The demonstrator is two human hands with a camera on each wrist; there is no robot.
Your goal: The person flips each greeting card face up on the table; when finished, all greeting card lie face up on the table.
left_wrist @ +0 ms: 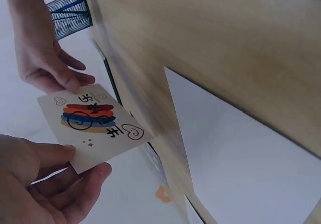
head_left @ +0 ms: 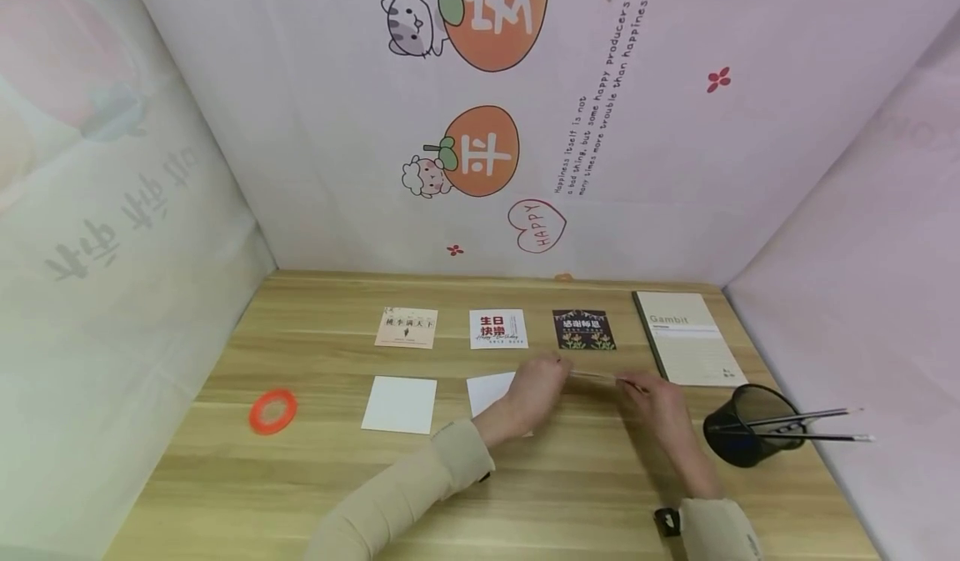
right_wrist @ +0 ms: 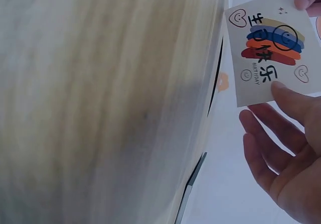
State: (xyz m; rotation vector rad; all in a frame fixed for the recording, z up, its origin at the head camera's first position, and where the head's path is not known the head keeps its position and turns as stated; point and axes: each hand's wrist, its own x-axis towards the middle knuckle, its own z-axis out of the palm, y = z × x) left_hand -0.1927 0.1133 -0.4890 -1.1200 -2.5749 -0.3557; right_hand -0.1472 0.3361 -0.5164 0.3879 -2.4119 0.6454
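A square birthday card [left_wrist: 95, 128] with rainbow brush strokes, a smiley face and hearts is held between both hands above the table. My left hand [head_left: 536, 390] pinches one edge, with the thumb on the printed face and fingers beneath. At the opposite edge my right hand [head_left: 660, 407] pinches it the same way, thumb on top [right_wrist: 291, 148]. In the head view the card shows nearly edge-on. A blank white card [head_left: 487, 388] lies partly hidden under my left forearm. Another blank white card [head_left: 399, 404] lies to its left.
Three printed cards lie in a back row: a cream one [head_left: 406, 328], a white one [head_left: 498, 329] and a dark one [head_left: 584, 330]. A notebook [head_left: 693, 340] and a black mesh pen holder [head_left: 742, 453] with pencils stand right. An orange-red ring [head_left: 273, 412] lies left.
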